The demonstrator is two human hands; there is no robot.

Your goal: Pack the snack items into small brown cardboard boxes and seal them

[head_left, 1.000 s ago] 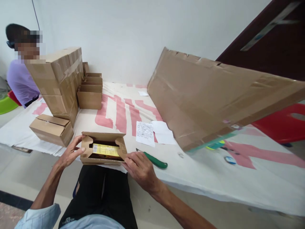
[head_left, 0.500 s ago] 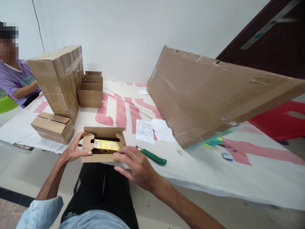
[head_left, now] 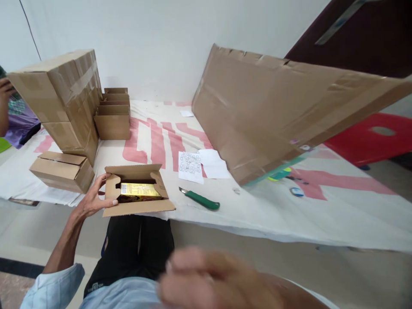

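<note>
An open cardboard box (head_left: 138,208) stands at the table's near edge with its long flaps up and out. Inside lies a yellow printed pack (head_left: 140,189) with a barcode. My left hand (head_left: 92,201) grips the box's left end, thumb on the near side and fingers behind. Away from the table, low and close to my body, my right hand (head_left: 206,279) is smeared by motion, so its fingers cannot be read. A green-handled utility knife (head_left: 201,200) rests on the cloth right of the box, touched by neither hand.
A closed carton (head_left: 61,171) and stacked taped cartons (head_left: 71,98) stand left, with several open boxes (head_left: 112,126) behind. Printed paper (head_left: 190,167) lies mid-table. A large cardboard sheet (head_left: 273,111) leans at right, near a tape roll (head_left: 296,192). Another person's hand (head_left: 6,88) shows far left.
My right hand has left the box's right end and come back toward my body. My left hand stays on the box. The view has shifted slightly.
</note>
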